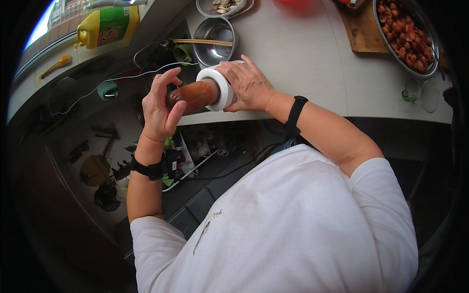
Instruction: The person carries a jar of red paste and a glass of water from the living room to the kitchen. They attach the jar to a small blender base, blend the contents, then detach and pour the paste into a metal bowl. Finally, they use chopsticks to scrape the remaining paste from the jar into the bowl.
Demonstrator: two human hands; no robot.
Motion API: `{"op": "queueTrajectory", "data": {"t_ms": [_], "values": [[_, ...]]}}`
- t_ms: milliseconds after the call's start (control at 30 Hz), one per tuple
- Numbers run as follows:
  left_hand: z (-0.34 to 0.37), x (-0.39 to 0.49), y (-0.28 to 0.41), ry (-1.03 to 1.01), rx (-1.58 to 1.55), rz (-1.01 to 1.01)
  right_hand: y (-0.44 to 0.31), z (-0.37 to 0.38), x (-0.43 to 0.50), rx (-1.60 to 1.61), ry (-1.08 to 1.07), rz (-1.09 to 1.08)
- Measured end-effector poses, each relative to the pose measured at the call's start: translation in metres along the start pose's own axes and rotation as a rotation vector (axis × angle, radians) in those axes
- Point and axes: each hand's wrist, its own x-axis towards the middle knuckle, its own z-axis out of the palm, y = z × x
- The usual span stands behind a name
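My right hand (249, 86) is wrapped around a white cylindrical base, which looks like that of a small blender (228, 91). Out of the base's open ring, tilted toward the left, comes a clear cup (198, 96) with reddish-brown puree inside. My left hand (159, 100) is at the cup's far end, fingers and thumb spread apart around it. The thumb overlaps the cup in view; whether it presses on it I cannot tell. A white cord (126, 77) runs from the left up to the base. Just behind stands a steel bowl (214, 27) with wooden chopsticks (203, 42) across it.
A plastic container (199, 9) holds pale slices. At the right, a large steel basin (381, 33) of cut reddish fruit overlaps a wooden board (361, 34). Near the counter edge stands a clear glass vessel (428, 96). A yellow jug (89, 29) and brush (55, 66) lie on the windowsill.
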Motion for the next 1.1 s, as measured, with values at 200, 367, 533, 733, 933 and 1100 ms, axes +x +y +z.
{"op": "queueTrajectory", "data": {"t_ms": [200, 367, 533, 733, 933, 1100], "values": [[0.0002, 0.0004, -0.0004, -0.001, -0.017, -0.023, 0.0000, -0.0002, -0.0005, 0.022, -0.005, 0.009], [-0.0002, 0.0009, -0.0007, -0.001, -0.001, -0.012, 0.0003, 0.0000, -0.0004, 0.017, -0.039, 0.025], [-0.0007, 0.0006, 0.0006, -0.009, -0.009, -0.029, 0.0005, 0.0009, 0.0002, 0.012, 0.000, 0.025], [-0.0016, 0.0013, 0.0011, -0.022, -0.012, -0.035, 0.0004, 0.0015, 0.0002, 0.014, 0.010, 0.024], [-0.0010, 0.0035, 0.0010, -0.016, -0.026, -0.002, 0.0018, -0.0001, 0.0006, 0.005, -0.049, 0.024], [-0.0018, 0.0030, 0.0035, -0.032, -0.047, -0.038, 0.0017, -0.0013, 0.0008, 0.011, -0.069, 0.032]]}}
